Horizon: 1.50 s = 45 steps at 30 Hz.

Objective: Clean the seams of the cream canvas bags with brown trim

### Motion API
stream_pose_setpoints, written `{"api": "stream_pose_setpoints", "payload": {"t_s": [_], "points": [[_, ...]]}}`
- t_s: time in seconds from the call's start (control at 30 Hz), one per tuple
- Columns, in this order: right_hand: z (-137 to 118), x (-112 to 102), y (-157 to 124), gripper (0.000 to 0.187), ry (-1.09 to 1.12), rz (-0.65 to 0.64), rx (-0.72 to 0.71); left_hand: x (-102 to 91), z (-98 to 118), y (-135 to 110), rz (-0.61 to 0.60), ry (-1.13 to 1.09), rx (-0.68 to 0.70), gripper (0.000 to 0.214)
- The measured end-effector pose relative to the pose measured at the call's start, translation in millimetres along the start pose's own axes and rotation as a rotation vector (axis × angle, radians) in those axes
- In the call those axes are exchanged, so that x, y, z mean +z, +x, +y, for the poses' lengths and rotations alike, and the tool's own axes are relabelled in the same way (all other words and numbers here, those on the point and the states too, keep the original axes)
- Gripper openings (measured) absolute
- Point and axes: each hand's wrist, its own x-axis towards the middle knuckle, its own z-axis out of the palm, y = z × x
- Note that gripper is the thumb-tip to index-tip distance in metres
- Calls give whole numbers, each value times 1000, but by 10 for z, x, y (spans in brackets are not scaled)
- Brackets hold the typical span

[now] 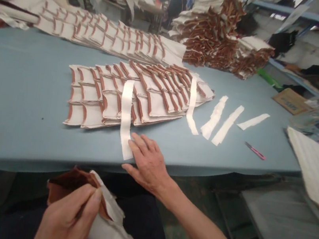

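Observation:
Low at the front, over my lap, my left hand pinches the edge of a folded off-white fabric piece with brown lining. My right hand lies palm down by the table's front edge, fingers stretched, its fingertips beside or on the lower end of a white strip. That strip lies across layered off-white fabric pieces with brown edges, spread in overlapping rows. A second white strip crosses the right end of these rows. What lies under my right palm is hidden.
More white strips lie to the right on the blue table, near a pink-handled small cutter. Behind stand another fabric row and a tall fabric pile. A cardboard box sits at the right edge.

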Motion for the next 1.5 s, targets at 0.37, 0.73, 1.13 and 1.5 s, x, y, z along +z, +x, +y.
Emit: {"api": "stream_pose_setpoints", "payload": {"t_s": [0.37, 0.73, 1.13, 1.5], "points": [[80, 189, -74, 36, 35, 14, -35, 82, -399, 416, 31, 258, 13, 32], [84, 156, -1, 33, 49, 185, -114, 185, -296, 817, -244, 422, 249, 49], [18, -22, 135, 22, 298, 108, 68, 183, -330, 804, -220, 308, 189, 45], [-29, 53, 147, 20, 222, 105, 156, 338, -427, 548, -103, 360, 448, 41]]}}
